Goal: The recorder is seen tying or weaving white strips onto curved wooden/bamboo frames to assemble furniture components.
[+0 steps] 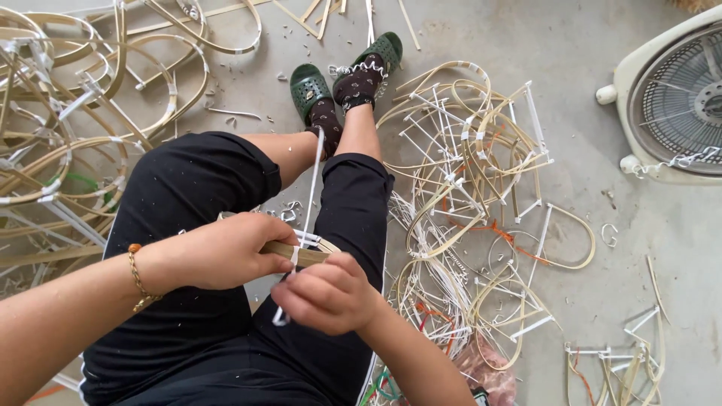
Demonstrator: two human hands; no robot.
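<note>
Head view looks straight down on my lap, where I sit with legs in black trousers (188,195) stretched over the grey concrete floor (571,60). My left hand (218,252) is closed around a flat tan bamboo strip (289,250), and I judge it grips firmly so the strip does not turn while the binding goes on. My right hand (327,293) has its fingers pressed together, pinching a thin white plastic band (310,188) that runs up from the strip toward my dark green rubber clogs (310,89); the band looks taut, probably for tightness. The strip lies between both hands, just above my thighs. I see no real container: bent bamboo loops tied with white bands (466,150) lie in loose piles on both sides, and a white floor fan (669,98) stands at the right.
</note>
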